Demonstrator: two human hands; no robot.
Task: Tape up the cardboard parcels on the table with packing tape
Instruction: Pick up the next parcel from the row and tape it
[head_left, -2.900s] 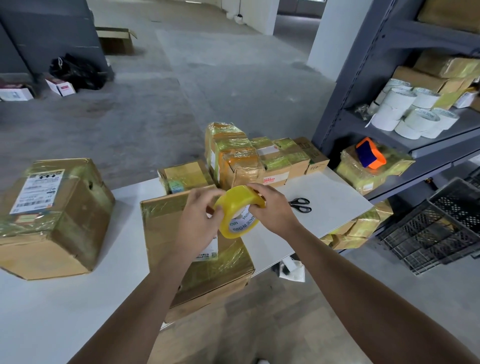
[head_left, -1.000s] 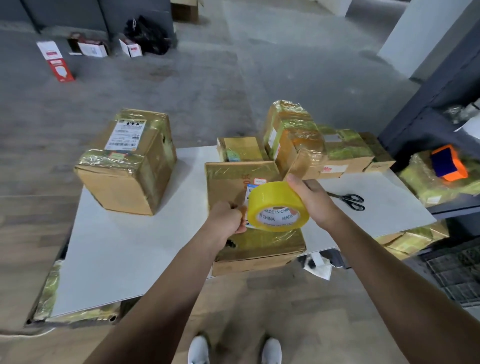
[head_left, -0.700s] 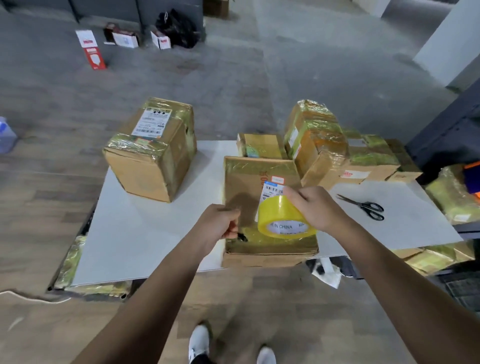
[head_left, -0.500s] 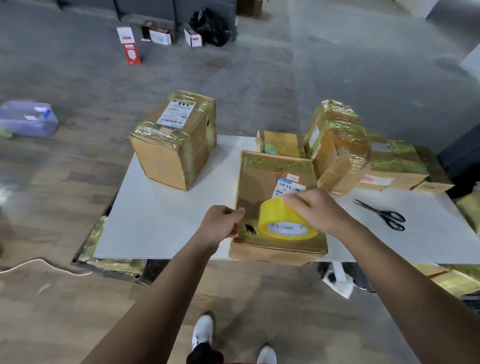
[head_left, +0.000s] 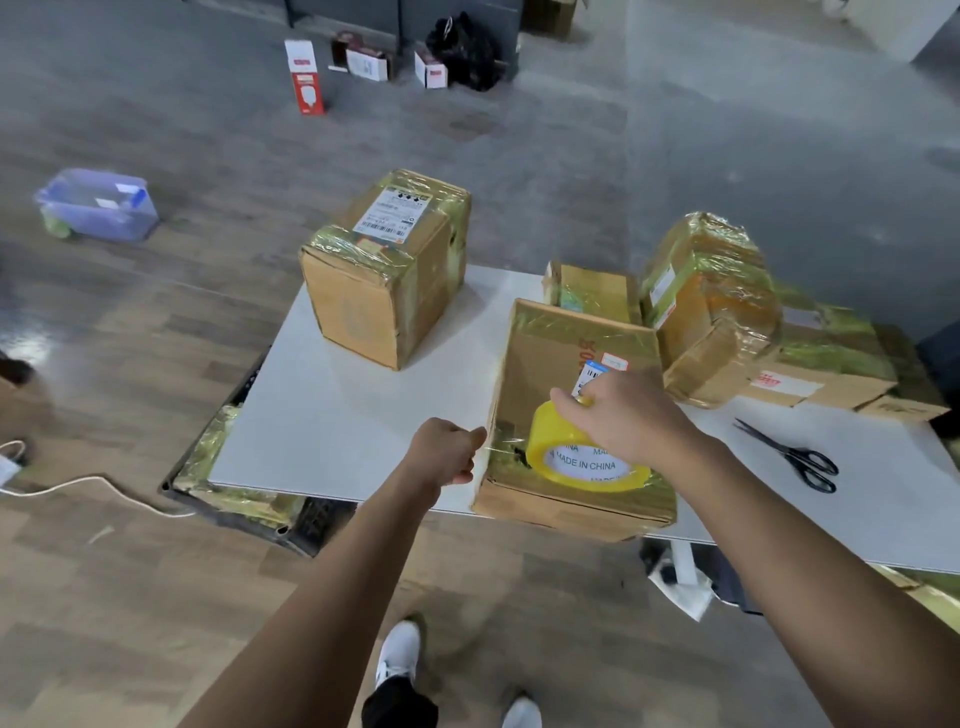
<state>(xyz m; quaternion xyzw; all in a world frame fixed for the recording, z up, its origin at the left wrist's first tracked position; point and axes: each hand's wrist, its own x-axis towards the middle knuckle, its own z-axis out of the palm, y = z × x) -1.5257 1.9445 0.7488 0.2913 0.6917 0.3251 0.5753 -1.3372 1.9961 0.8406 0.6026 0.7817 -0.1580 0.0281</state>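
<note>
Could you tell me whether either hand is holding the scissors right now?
No, the scissors lie on the table, apart from the right hand gripping the tape roll and the left hand pinching its free end.

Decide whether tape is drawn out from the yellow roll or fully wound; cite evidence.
Drawn out. A clear strip stretches from the yellow roll, gripped by the right hand, to the left hand, which pinches its end.

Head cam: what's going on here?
A person is taping the flat parcel at the near edge of the table. The right hand grips the yellow tape roll on the parcel's top; the left hand pinches the free tape end, pulled out past the parcel's left side. The scissors lie untouched to the right.
</note>
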